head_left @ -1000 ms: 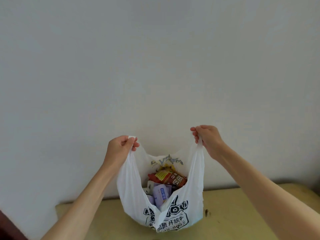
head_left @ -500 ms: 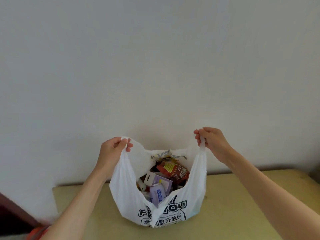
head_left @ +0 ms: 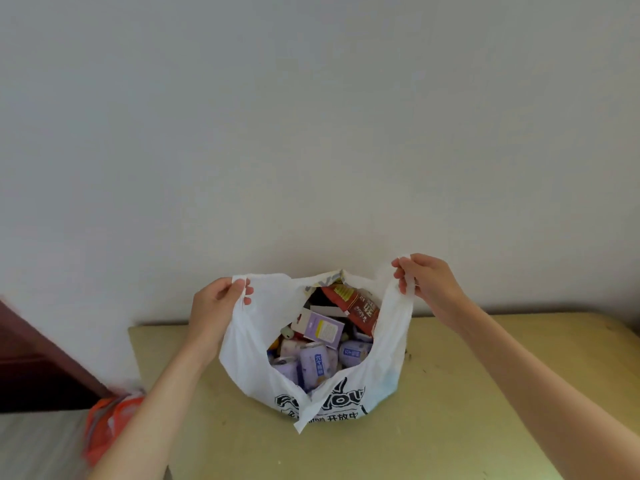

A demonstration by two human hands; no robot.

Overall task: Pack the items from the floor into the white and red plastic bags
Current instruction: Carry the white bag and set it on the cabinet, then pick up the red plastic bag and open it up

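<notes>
Clearly the white bag (head_left: 346,396), low centre of the frame on the worktop (head_left: 450,410), is thin, soft film that looks loaded with packets (head_left: 317,365), so likely heavy and sagging; the handles are the place to hold. Left hand (head_left: 214,306) and right hand (head_left: 429,282) each have their grip pinched on one handle, mouth spread. Red bag (head_left: 107,427) lies lower left

Two bare forearms with no sleeves, left hand (head_left: 216,306) and right hand (head_left: 427,280) without rings, watch or gloves, short plain fingernails
</notes>
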